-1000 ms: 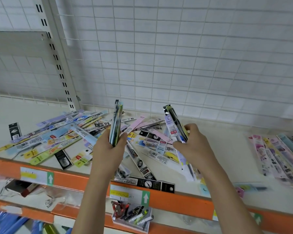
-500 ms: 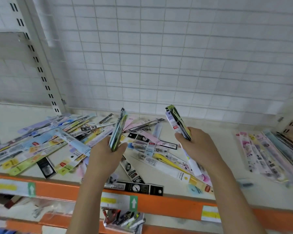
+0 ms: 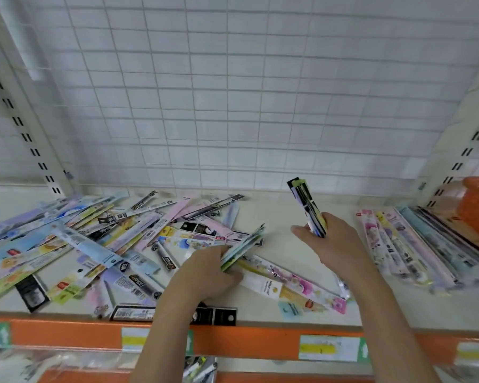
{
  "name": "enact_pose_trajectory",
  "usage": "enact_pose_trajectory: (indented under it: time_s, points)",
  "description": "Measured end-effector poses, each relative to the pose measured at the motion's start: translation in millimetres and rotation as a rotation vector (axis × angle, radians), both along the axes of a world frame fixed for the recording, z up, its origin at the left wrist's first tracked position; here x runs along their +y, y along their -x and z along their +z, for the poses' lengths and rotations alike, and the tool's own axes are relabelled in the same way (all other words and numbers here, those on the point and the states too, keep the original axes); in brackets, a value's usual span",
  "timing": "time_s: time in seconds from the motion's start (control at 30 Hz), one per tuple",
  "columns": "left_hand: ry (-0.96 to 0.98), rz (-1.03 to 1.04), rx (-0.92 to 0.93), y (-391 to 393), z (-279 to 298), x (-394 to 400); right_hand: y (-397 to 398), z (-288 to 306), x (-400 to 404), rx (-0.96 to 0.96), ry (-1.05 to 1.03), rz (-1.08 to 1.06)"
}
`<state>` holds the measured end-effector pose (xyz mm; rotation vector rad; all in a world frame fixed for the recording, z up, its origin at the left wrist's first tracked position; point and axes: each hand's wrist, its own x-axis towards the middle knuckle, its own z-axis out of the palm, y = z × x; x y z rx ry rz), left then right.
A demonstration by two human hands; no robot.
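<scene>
1. Loose pile [image 3: 80, 244] of pen pkts lay scattered on shelf [image 3: 282, 217], left side.
2. Your left hand [image 3: 205, 275] gripped green-edged bundle [image 3: 244, 246], fingers curled round it, tilted low over pile.
3. Your right hand [image 3: 335, 244] clasped second bundle [image 3: 307, 205] upright above shelf.
4. Neat row [image 3: 415, 244] lay far right.

Shelf [image 3: 277, 214]: cream deck, orange front lip with price labels [image 3: 327, 348]. Loose pen packets [image 3: 94, 244] heaped criss-cross from left to centre (one black packet [image 3: 219, 316] overhangs the lip). Tidier row of packets [image 3: 415, 252] at right, apart from the heap.
</scene>
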<state>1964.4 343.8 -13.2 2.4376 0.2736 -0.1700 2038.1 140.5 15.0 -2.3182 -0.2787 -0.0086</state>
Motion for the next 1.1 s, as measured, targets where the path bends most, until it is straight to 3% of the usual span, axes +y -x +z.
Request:
enact_pose_trajectory:
  time_s: [0.27, 0.43, 0.63, 1.1]
  points:
    - [0.008, 0.138, -0.038, 2, 4, 2, -1, -8, 0, 0.052, 0.077, 0.045]
    - [0.100, 0.325, -0.242, 12, 21, 9, 1, -11, 5, 0.096, 0.105, 0.067]
    - [0.145, 0.398, -0.497, 24, 29, 17, 10, -16, 16, 0.163, 0.099, 0.117]
    - [0.221, 0.581, -0.577, 48, 30, 39, 23, -16, 38, 0.200, 0.081, 0.156]
